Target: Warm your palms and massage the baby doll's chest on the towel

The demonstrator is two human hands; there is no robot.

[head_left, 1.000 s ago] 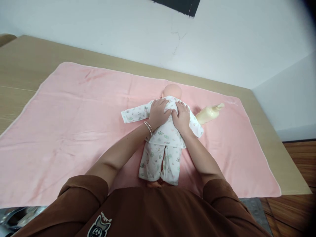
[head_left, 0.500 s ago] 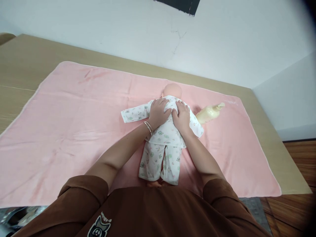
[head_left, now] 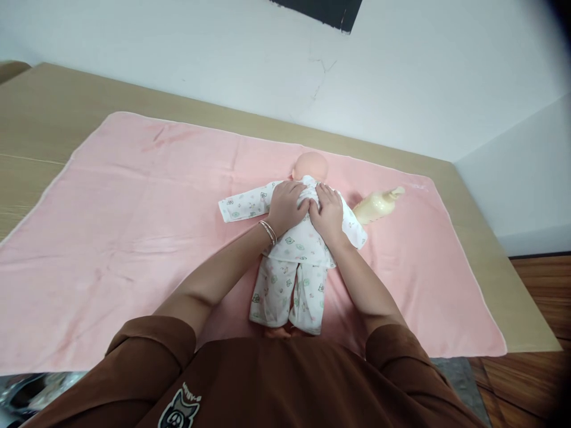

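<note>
A baby doll lies on a pink blanket, head towards the wall, dressed in white printed pyjamas. My left hand rests on the doll's chest on the left, fingers curled on the top's fabric near the collar. My right hand lies beside it on the right of the chest, fingers pinched on the same fabric. The empty left sleeve of the top lies flat on the blanket. The doll's bare arm sticks out to the right.
The blanket covers a wooden table pushed against a white wall. The table's right edge ends at a wooden floor. My brown sleeves fill the bottom of the view.
Both hands have drawn slightly together at the middle of the doll's chest, gathering the top's fabric near the collar. The doll has not moved.
</note>
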